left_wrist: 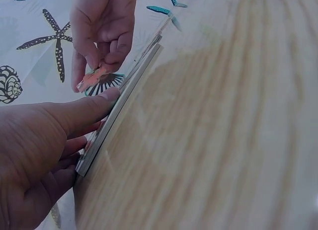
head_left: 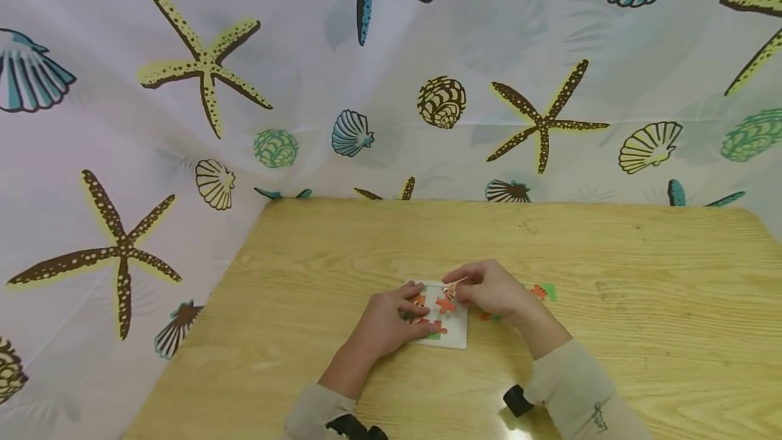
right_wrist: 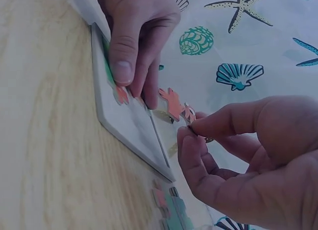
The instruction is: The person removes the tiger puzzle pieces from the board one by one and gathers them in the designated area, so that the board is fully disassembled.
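A white puzzle board (head_left: 456, 337) lies on the table, with orange and green jigsaw pieces along its left and lower parts. Across its left side rests my left hand (head_left: 386, 321), fingers spread and extended, thumb on the piece (head_left: 435, 335) near the bottom edge. My right hand (head_left: 491, 288) pinches an orange jigsaw piece (right_wrist: 171, 104) between thumb and fingertips. In the right wrist view that piece is raised off the board's surface, tilted. Part of its picture is hidden behind the fingertips.
To the right of the board lie loose jigsaw pieces (head_left: 542, 292), partly covered by the right hand and forearm in the head view. The wooden table (head_left: 660, 304) meets a hanging cloth (head_left: 391, 155) printed with shells and starfish at its back and left.
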Motion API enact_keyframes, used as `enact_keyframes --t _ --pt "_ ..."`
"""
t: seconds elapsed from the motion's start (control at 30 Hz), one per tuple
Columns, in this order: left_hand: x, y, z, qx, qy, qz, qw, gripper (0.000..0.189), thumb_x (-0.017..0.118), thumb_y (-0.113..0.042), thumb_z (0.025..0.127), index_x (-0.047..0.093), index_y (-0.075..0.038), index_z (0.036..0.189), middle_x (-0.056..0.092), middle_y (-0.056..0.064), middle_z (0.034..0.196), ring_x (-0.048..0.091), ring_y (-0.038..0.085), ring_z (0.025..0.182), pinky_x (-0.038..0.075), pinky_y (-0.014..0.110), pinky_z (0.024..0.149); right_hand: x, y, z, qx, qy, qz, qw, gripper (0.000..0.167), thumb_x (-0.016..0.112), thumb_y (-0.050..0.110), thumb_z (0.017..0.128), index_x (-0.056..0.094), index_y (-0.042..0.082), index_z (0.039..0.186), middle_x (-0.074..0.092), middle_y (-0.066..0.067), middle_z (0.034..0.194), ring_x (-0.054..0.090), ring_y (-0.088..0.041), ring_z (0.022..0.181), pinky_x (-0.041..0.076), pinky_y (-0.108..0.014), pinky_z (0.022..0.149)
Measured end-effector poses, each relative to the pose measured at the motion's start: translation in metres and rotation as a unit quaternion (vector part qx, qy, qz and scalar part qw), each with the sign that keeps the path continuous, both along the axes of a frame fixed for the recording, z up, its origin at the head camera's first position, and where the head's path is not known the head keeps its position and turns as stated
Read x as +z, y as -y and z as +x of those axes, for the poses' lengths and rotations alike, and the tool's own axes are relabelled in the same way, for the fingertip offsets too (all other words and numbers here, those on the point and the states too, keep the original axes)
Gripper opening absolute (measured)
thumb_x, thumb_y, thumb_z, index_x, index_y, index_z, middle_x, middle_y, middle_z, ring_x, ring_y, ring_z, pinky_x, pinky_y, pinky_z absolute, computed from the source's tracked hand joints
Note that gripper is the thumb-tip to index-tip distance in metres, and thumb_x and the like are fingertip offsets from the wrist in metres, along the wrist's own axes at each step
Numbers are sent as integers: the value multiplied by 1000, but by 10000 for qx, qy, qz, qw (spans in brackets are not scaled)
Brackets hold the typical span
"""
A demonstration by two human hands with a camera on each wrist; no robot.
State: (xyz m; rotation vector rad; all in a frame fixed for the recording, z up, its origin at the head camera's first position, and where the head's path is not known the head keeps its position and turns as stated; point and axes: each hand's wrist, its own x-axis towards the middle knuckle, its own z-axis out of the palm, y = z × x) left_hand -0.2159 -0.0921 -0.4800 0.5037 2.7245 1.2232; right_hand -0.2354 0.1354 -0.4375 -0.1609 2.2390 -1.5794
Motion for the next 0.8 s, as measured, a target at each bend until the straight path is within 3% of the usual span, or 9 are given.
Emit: enact_keyframes --t 0.43,0.7,0.8 --pt "1 -2 -1 -71 -8 116 9999 32 91 -26 82 83 -3 103 59 13 149 44 35 147 39 52 118 1 -17 -6 265 163 -469 9984 14 69 0 97 69 -9 108 72 -13 98 72 -18 87 63 -37 84" --pt "-2 -4 -3 -13 -89 137 9999 34 92 -27 81 83 -2 103 61 14 146 48 35 145 40 54 117 6 -33 -10 637 328 -500 9962 28 63 -2 100 65 -11 127 69 -16 101 73 -21 87 63 -36 84" --pt "-4 -3 -3 7 -122 92 9999 34 92 -28 81 83 -3 102 61 13 146 47 35 145 40 54 117 8 -38 -11 657 317 -527 9959 28 63 -3 100 66 -11 126 69 -17 99 72 -20 85 63 -35 82"
